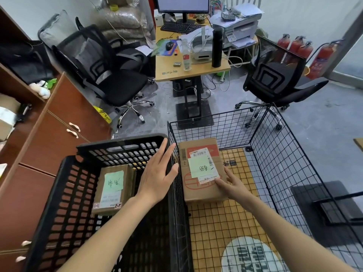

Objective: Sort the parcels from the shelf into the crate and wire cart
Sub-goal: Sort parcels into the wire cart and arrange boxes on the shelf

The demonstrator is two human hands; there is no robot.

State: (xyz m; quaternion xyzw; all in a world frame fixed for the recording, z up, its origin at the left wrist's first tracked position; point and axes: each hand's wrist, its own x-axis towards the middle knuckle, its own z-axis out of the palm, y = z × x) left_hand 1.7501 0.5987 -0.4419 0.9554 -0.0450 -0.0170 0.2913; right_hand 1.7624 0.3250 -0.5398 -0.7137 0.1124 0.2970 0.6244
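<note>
Cardboard parcel (202, 169) lies flat inside the wire cart (279, 154), long axis running 12 to 6 o'clock, label up. Right hand (233, 185) grips its 5 o'clock corner; left hand (159, 173) hovers flat-fingered over the black crate (64, 193).

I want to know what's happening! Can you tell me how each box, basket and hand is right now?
black crate: holds one parcel.
parcel with green note: lying flat in the crate.
wire cart: holds one box.
cardboard box: label up in the cart.
left hand: open, fingers straight.
right hand: holding the box's near corner.
</note>
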